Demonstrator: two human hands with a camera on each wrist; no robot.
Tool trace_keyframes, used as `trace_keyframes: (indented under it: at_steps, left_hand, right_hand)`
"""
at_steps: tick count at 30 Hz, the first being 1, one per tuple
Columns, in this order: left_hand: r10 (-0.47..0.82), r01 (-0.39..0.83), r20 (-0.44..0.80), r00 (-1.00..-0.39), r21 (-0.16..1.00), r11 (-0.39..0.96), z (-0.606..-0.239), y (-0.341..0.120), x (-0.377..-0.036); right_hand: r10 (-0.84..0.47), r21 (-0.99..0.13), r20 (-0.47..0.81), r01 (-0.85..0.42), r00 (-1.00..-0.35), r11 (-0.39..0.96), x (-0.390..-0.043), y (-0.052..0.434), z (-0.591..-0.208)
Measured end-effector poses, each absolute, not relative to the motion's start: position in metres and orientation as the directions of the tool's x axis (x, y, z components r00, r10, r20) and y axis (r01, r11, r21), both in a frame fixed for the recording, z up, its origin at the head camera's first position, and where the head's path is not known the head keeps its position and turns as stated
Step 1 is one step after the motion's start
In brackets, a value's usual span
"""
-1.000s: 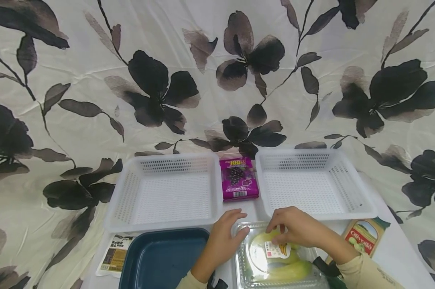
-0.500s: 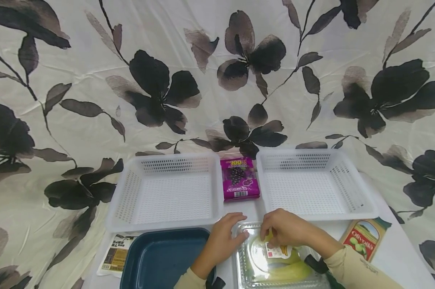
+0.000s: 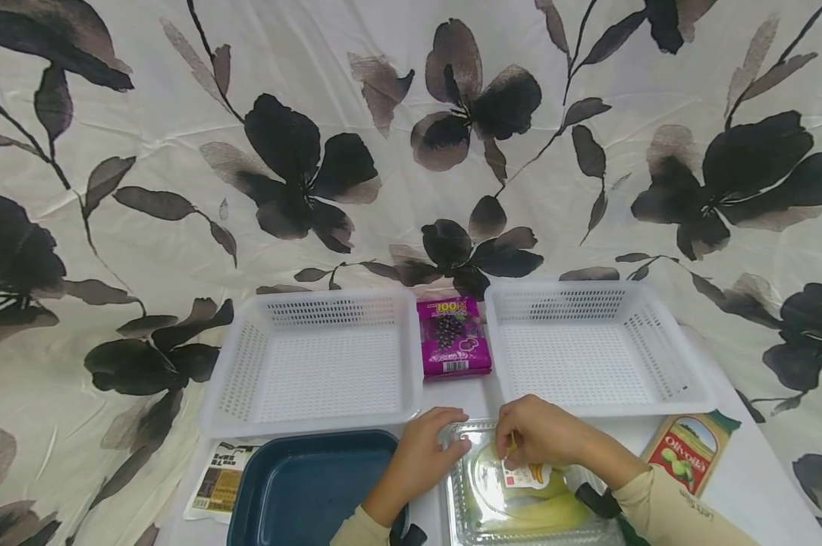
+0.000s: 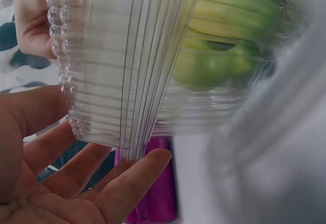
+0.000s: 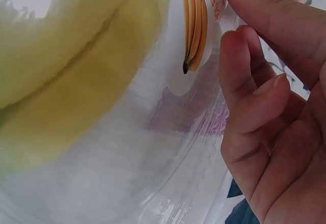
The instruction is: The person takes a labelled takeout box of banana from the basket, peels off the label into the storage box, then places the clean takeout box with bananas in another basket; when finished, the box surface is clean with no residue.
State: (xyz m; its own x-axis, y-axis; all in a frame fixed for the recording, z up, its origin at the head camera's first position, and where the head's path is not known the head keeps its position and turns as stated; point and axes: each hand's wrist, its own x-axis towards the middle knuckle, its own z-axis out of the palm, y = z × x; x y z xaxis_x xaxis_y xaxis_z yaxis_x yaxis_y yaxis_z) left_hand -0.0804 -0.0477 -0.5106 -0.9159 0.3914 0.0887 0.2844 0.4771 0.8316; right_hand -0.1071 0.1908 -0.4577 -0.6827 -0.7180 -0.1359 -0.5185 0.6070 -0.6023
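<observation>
A clear plastic clamshell box (image 3: pixel 479 523) with bananas (image 3: pixel 554 512) inside lies in front of me, its lid closed. A white label (image 3: pixel 525 475) printed with bananas is stuck on the lid. My right hand (image 3: pixel 544 432) bends over the lid. Its thumb and a finger pinch the label's edge, and the other fingers are curled in the right wrist view. My left hand (image 3: pixel 421 455) is at the box's left side, fingers loosely spread and touching its rim in the left wrist view. Greenish fruit ends (image 4: pixel 219 46) show through the side wall there.
Two white perforated baskets (image 3: pixel 315 425) (image 3: pixel 609 409) stand behind, with a purple grape-candy bag (image 3: pixel 454 341) between them. A dark blue tray (image 3: pixel 315 485) and a black-and-white packet (image 3: pixel 218 481) lie left. An Olivoilà carton (image 3: pixel 691 451) lies right.
My right hand has shifted slightly left over the lid, its fingertips now closer together at the label. My left hand stays beside the box.
</observation>
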Motion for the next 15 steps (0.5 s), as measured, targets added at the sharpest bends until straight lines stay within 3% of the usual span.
trace_keyframes:
  at_steps: [15]
  left_hand:
    - [0.354,0.265,0.086,-0.931,0.828,0.495,-0.5152,-0.0442,-0.0759]
  right_hand:
    - [-0.726,-0.624,-0.111,-0.521,-0.679,0.582,-0.1063,0.1946,-0.4626]
